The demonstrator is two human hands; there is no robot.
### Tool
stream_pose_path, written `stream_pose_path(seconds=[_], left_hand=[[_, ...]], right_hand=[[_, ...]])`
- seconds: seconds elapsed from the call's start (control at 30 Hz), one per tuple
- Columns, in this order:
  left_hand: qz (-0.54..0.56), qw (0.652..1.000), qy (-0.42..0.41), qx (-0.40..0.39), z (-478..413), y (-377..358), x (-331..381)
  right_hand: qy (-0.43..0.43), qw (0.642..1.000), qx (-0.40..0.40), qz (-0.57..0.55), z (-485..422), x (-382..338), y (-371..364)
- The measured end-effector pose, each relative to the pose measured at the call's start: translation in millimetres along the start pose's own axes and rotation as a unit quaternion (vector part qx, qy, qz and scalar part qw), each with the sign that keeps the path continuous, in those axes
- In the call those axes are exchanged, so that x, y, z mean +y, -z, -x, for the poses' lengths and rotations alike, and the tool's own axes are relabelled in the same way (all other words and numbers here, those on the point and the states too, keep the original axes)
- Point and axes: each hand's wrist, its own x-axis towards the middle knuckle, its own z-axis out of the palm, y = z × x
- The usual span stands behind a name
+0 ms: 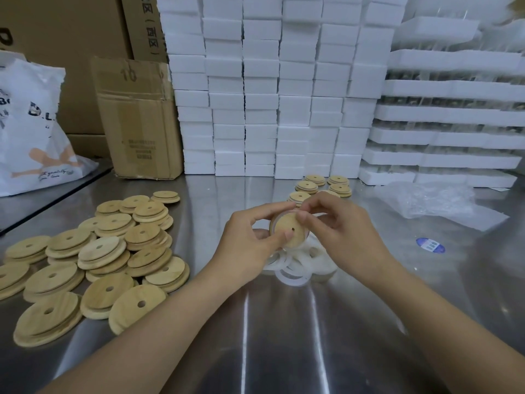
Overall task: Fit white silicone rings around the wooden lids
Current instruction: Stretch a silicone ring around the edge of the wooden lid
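A round wooden lid [287, 229] with a small hole is held tilted above the metal table [284, 336], between both hands. My left hand [250, 243] grips its left edge, with the thumb on the lid's face. My right hand [341, 231] pinches the top right rim, where a white silicone ring [279, 216] lies along the lid's upper edge. A heap of loose white rings [295, 268] lies on the table right under the hands. Several lids [321, 186] stand in low stacks just beyond the hands.
A big spread of bare wooden lids [93, 263] covers the table's left side. White foam blocks [264, 89] are stacked along the back, cardboard boxes [139, 118] and a white plastic bag [31, 129] at the left, crumpled clear plastic [429, 200] at the right.
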Motion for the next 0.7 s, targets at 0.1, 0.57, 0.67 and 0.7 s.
stream_pose_path(seconds=[0.1, 0.57, 0.67, 0.7], left_hand=[[0.008, 1.000, 0.001, 0.005, -3, 1, 1], [0.034, 0.999, 0.025, 0.001, -3, 4, 1], [0.052, 0.998, 0.027, 0.021, -2, 5, 0], [0.051, 0.998, 0.028, 0.027, -2, 5, -1]], right_hand=[[-0.037, 0.996, -0.046, -0.066, -7, 2, 10], [-0.119, 0.986, -0.078, -0.090, -10, 9, 21], [-0.126, 0.986, -0.081, -0.076, -7, 10, 17], [-0.126, 0.986, -0.080, -0.071, -7, 10, 15]])
